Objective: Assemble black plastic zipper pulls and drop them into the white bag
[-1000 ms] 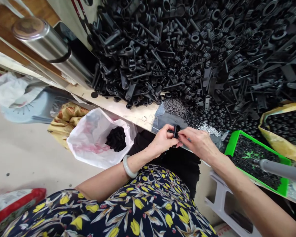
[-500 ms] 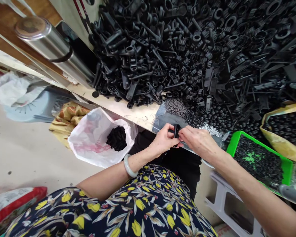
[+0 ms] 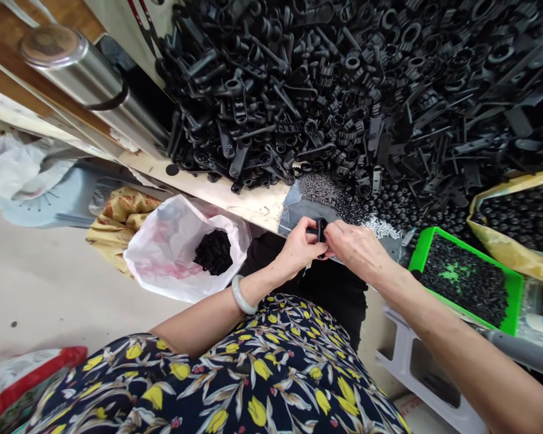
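Note:
Between the fingers of my left hand (image 3: 301, 244) is a small elongated black plastic part (image 3: 321, 229), held roughly upright. My right hand (image 3: 350, 246) is closed at the right side of that part, its fingertips pinched together and touching it. Whatever those fingertips may hold is hidden. Both hands are over the front edge of the worktable, at a dark grey mat (image 3: 305, 212). Just beyond lie a heap of tiny grey metal pieces (image 3: 319, 188) and a small pile of silvery pins (image 3: 380, 227).
Black plastic parts (image 3: 262, 102) are heaped across the table. At left, a steel flask (image 3: 90, 84) stands near a white bag (image 3: 156, 253) holding black pieces. A green tray (image 3: 513, 301) of small black pieces and a yellow bag (image 3: 502, 244) are at right. Below is a plastic stool (image 3: 400, 355).
The view has shifted slightly. My hands stay together at the black part, which now looks turned a little, and the right fingers remain pressed against it.

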A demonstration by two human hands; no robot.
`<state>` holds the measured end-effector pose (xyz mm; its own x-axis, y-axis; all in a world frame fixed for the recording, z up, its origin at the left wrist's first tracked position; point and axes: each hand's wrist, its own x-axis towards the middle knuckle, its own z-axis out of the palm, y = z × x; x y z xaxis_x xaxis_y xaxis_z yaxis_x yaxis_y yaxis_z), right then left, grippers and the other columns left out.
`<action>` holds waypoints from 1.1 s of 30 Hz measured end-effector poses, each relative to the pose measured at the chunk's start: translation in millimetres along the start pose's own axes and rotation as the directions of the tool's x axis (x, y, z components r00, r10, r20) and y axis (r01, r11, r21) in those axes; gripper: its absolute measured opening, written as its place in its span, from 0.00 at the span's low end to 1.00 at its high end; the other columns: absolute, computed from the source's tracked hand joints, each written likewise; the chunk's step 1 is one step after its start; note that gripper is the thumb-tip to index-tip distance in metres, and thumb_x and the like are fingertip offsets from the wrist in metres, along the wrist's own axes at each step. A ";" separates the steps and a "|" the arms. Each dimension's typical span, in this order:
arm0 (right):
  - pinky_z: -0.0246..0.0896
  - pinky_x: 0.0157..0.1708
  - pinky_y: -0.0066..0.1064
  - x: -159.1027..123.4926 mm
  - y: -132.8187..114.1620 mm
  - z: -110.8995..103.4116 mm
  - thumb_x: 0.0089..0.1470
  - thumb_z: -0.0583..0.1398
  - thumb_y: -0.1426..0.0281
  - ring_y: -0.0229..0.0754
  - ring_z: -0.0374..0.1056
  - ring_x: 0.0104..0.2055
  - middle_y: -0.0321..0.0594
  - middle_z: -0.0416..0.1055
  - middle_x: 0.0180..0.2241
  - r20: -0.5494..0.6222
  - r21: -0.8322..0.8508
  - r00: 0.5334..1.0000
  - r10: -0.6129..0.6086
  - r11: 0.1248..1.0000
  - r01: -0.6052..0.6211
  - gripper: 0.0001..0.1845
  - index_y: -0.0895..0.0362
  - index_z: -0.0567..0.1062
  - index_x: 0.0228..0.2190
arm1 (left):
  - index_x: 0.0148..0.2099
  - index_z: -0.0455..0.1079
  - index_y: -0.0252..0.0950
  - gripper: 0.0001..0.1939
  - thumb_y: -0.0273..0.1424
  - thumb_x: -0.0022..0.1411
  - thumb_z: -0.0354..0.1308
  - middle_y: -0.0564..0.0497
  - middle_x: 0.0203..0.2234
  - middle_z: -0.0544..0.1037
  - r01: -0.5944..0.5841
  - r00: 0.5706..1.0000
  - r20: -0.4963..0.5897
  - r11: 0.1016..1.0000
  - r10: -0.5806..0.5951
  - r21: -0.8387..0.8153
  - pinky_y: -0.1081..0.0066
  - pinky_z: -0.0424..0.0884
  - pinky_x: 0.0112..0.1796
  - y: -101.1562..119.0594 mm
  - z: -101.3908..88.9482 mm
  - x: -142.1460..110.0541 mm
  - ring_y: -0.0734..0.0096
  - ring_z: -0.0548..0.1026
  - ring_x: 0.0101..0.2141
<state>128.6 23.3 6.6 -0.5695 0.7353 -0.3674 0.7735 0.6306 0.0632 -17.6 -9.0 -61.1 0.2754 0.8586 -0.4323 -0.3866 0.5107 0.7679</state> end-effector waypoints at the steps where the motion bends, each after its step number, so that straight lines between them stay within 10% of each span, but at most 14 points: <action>1: 0.50 0.26 0.33 -0.1 -0.2 -2.8 0.65 0.63 0.67 0.45 0.73 0.32 0.46 0.74 0.35 0.013 -0.006 1.000 -0.013 1.000 0.013 0.09 0.63 0.74 0.38 | 0.45 0.61 0.39 0.21 0.23 0.51 0.65 0.59 0.21 0.78 0.001 1.000 0.006 1.000 -0.001 -0.011 0.75 0.74 0.28 0.4 -0.1 -0.2 0.74 0.77 0.21; 11: 0.56 0.28 0.32 10.5 -11.9 -15.1 0.64 0.60 0.72 0.50 0.76 0.37 0.53 0.76 0.39 0.137 -0.084 0.991 0.004 0.996 0.007 0.09 0.64 0.72 0.45 | 0.44 0.59 0.40 0.24 0.25 0.51 0.69 0.60 0.21 0.77 0.011 0.999 0.043 0.999 -0.010 -0.038 0.75 0.73 0.29 0.7 -3.8 -1.4 0.74 0.77 0.23; 26: 0.68 0.30 0.32 -40.3 -18.9 15.7 0.63 0.51 0.84 0.44 0.75 0.37 0.49 0.75 0.42 -0.134 0.045 0.989 -0.070 0.996 0.077 0.21 0.64 0.70 0.55 | 0.46 0.62 0.38 0.24 0.21 0.48 0.66 0.57 0.25 0.80 0.067 0.986 0.157 0.998 -0.063 -0.018 0.77 0.67 0.31 10.1 -12.5 -3.7 0.77 0.76 0.25; 29: 0.74 0.43 0.34 -51.0 -9.8 25.3 0.70 0.51 0.76 0.44 0.77 0.45 0.47 0.78 0.47 -0.351 0.399 0.926 0.142 0.917 0.010 0.20 0.59 0.70 0.59 | 0.47 0.62 0.38 0.24 0.22 0.51 0.68 0.51 0.35 0.84 0.089 0.985 0.153 0.994 -0.077 -0.068 0.73 0.71 0.36 14.1 -12.8 -6.5 0.71 0.82 0.31; 33: 0.74 0.49 0.38 -65.2 4.5 41.8 0.71 0.54 0.66 0.43 0.79 0.44 0.44 0.80 0.48 -0.411 0.735 0.727 0.550 0.672 -0.093 0.17 0.53 0.75 0.56 | 0.50 0.63 0.38 0.24 0.26 0.54 0.68 0.46 0.41 0.84 0.143 0.979 0.152 0.988 -0.132 -0.063 0.68 0.74 0.41 22.9 -10.8 -14.0 0.65 0.84 0.36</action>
<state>180.8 -32.2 -7.9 -0.1032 0.9835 0.1487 0.7768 0.1731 -0.6056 -39.8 -8.8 -42.6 0.4549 0.7669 -0.4527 -0.3981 0.6298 0.6670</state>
